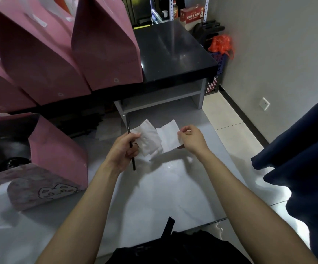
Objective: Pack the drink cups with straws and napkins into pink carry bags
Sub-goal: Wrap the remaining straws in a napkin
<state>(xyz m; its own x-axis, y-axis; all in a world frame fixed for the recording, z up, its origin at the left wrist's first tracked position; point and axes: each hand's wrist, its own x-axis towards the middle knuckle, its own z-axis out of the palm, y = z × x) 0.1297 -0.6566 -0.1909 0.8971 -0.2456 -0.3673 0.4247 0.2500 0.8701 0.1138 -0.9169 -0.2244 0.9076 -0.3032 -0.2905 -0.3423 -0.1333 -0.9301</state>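
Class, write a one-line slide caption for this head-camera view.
Left hand grips a thin black straw and white paper napkin; right hand pinches a second white napkin beside open pink carry bag.

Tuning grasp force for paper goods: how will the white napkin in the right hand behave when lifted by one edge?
Likely floppy: the napkin already bows between the right hand and left hand. Probably very light, since a fingertip pinch carries it. It looks thin, so a hard tug may tear it.

Drinks shop — pink carry bags (40, 54), counter (173, 54)
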